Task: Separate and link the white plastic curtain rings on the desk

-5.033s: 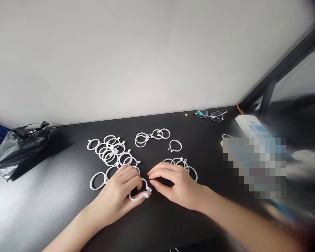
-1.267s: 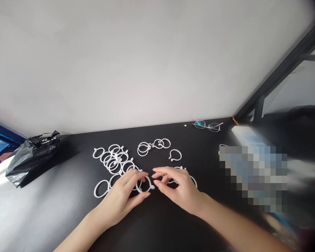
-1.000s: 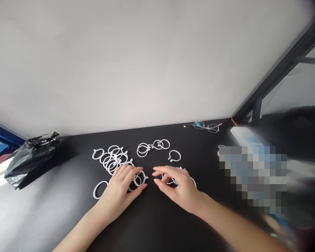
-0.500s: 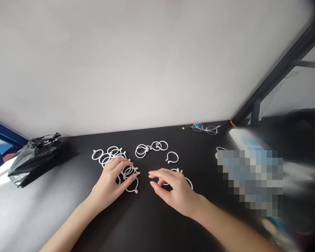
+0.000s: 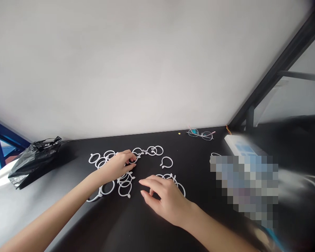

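Many thin white open rings with small knobbed ends lie flat in loose groups on the black tabletop [image 5: 126, 224]. My left hand [image 5: 118, 164] reaches over the left cluster, its fingers curled and apart at a white ring [image 5: 137, 150] in the back group. Whether the fingertips touch it I cannot tell. Below that hand, overlapping rings [image 5: 125, 189] lie in a heap. My right hand [image 5: 165, 197] hovers in front of another ring group [image 5: 180, 189], partly hiding it. Its thumb and index finger are apart, with nothing visible between them. A single ring [image 5: 167, 162] lies farther back.
A black plastic bag [image 5: 35, 161] sits at the left. Eyeglasses [image 5: 201, 134] rest near the wall [image 5: 147, 70], beside a tiny yellow bit [image 5: 179, 133]. At the right are a white box [image 5: 241, 144] and a pixelated area. A dark slanted frame bar [image 5: 273, 66] rises behind.
My left hand has moved forward and right, from the front of the left cluster toward the back rings. The right hand keeps nearly the same pose. The view has shifted slightly.
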Tool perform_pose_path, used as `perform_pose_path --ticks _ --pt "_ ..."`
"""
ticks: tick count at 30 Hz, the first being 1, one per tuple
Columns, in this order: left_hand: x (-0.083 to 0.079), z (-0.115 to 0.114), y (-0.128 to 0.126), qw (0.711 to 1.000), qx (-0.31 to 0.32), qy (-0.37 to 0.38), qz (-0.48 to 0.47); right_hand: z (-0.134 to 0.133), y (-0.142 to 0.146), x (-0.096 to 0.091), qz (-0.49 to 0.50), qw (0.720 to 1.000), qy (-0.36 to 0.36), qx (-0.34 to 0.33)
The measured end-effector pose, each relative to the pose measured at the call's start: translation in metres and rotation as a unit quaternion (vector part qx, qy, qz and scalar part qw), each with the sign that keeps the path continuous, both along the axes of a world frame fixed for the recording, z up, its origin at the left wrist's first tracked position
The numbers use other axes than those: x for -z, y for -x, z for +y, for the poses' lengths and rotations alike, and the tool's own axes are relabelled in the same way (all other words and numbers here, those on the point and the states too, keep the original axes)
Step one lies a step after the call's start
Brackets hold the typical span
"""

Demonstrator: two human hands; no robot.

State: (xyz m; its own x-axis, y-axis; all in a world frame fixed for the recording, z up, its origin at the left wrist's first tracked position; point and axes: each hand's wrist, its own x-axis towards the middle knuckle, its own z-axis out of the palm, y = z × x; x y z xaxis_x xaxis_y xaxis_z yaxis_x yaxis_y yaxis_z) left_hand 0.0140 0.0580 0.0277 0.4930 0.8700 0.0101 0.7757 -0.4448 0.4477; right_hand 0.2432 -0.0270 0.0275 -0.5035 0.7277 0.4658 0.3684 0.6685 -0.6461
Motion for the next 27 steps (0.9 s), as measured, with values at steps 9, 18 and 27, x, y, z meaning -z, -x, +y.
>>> perform_pose_path --ticks 9,18,27 --pt "-0.003 0.001 -0.004 0.995 -0.068 -0.071 -0.008 -0.001 -0.001 -0.001 -0.024 1.000 0.005 -0.012" --pt "0.009 0.006 0.000 0.993 -0.019 -0.111 0.033 -0.004 0.000 0.004 -0.055 0.998 0.008 -0.013" --pt "0.009 0.001 -0.006 0.996 -0.025 -0.084 -0.016 -0.004 0.001 0.003 -0.064 0.998 0.008 -0.017"
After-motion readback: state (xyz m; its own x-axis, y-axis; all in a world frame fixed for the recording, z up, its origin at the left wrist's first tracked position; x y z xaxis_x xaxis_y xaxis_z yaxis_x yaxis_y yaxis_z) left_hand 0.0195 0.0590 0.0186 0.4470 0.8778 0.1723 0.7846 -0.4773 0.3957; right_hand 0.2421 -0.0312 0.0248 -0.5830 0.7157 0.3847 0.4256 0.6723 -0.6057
